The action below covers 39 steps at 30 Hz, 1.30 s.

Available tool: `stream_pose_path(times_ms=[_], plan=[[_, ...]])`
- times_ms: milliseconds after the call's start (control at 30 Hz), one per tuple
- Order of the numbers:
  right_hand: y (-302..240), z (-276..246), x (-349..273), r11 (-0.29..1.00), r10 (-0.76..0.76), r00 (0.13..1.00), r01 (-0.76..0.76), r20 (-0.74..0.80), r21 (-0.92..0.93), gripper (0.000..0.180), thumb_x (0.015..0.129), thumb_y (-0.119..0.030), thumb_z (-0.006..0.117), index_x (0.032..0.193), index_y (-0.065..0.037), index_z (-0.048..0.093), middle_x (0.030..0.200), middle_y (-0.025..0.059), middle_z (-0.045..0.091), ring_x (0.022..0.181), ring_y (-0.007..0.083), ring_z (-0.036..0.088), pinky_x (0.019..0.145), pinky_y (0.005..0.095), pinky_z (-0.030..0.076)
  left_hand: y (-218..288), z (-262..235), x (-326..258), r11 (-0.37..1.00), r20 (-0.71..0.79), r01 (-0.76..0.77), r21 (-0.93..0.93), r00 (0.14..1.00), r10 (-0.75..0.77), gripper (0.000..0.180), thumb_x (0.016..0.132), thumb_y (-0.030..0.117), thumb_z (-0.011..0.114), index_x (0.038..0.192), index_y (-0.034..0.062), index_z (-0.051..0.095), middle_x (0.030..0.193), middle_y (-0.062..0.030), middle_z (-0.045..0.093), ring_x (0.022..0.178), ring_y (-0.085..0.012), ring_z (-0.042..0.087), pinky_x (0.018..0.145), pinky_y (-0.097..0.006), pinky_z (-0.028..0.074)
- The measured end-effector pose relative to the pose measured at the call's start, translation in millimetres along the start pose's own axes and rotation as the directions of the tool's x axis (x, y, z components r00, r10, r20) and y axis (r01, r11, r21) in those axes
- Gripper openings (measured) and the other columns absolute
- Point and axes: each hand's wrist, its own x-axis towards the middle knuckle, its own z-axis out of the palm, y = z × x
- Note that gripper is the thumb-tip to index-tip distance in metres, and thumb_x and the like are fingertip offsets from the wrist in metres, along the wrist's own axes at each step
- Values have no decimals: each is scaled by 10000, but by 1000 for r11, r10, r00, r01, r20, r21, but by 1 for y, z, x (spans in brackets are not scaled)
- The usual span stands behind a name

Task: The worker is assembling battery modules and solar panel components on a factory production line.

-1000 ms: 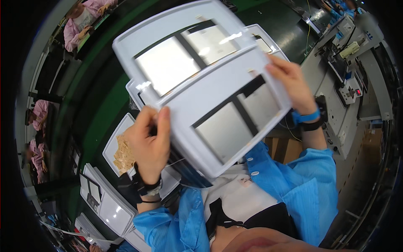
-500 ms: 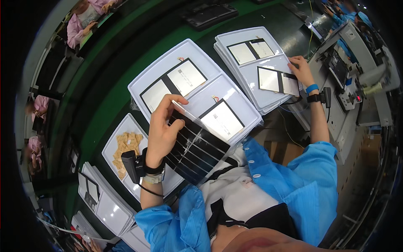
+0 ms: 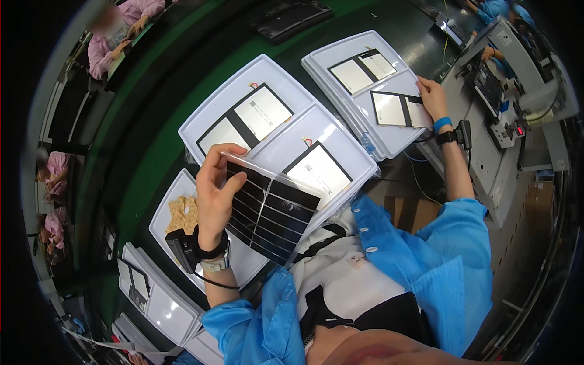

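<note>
My left hand (image 3: 217,193) pinches a clear plastic sheet of black strips (image 3: 267,210) by its upper left edge. The sheet hangs tilted over the near corner of a white tray (image 3: 255,72), which holds flat silver battery packs with black bands and small coloured leads, one of them a battery pack (image 3: 317,175) partly behind the sheet. At the right edge of a second stack of white trays (image 3: 340,44), my right hand (image 3: 433,102) has curled fingers by the end of a slanted battery pack (image 3: 390,109). Its fingertips are partly hidden.
A white tray with tan paper pieces (image 3: 182,214) sits beyond my left wrist. More stacked trays (image 3: 167,310) stand at lower left. A black device (image 3: 292,19) lies on the green bench at the back. Machines (image 3: 508,121) stand at right; other people work at far left and upper right.
My left hand and the sheet have shifted slightly left and the sheet has turned a little. My right hand stays at the right tray's edge, its fingers a little lower over the pack's end.
</note>
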Motion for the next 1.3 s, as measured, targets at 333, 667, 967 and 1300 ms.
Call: stream_pose_path(times_ms=[333,667,967,1300], plan=[[-20,1,0,993,-13,998,6,-54,-117,282,959,-271,651,1109,-54,752,1026,232,714,990,434,682,833,464,551,-1,5,0,998,24,60,-32,998,-59,344,829,-34,616,1172,-7,616,1096,-43,612,1049,-123,557,952,-249,408],[-31,-33,-29,941,-90,996,82,-10,-328,532,1040,-369,594,1416,8,588,1321,248,649,1205,410,628,1023,416,493,0,16,-6,995,43,96,31,994,-97,344,827,-6,625,1170,14,625,1088,-38,600,1009,-118,551,925,-236,403],[-136,-111,-173,947,259,909,-172,327,-270,832,948,-571,669,1458,61,486,1413,280,514,1142,441,639,1000,453,530,6,22,-14,989,55,58,136,996,-66,349,830,6,644,1178,20,620,1112,-49,617,975,-111,555,905,-234,412],[-100,-78,-182,608,231,915,-401,330,686,828,1004,-239,704,1628,0,214,1499,219,516,1187,262,656,924,343,592,9,45,-18,996,209,57,-68,977,-41,285,884,101,559,1137,-3,637,1037,-53,669,925,-121,600,876,-260,457]])
